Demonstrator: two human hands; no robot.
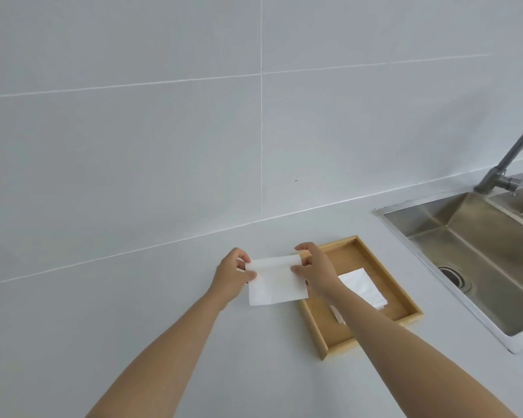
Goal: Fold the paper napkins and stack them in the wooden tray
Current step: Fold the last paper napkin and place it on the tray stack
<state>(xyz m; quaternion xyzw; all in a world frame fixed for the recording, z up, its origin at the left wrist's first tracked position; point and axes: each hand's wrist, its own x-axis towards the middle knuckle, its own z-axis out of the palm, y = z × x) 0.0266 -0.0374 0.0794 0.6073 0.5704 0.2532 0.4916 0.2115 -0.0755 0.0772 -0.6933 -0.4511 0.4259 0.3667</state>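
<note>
Head view: left hand (233, 274) and right hand (314, 267) pinched napkin (277, 285) far corners, grip clamped, mid-fold over desk (133, 297). Next likely: crease, stack on folded napkin (363, 286) in tray (314, 333).

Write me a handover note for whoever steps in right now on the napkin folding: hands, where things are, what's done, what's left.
Left hand: pinching the left edge of the napkin being folded.
Right hand: pinching the same napkin's right edge, by the fold at the top.
That napkin lies on the countertop, just left of the wooden tray, partly folded.
Done: at least one folded napkin already lies in the tray, partly hidden by the right forearm.
Left: finish this fold and stack it on the one in the tray. No other loose napkins are in view.
</note>
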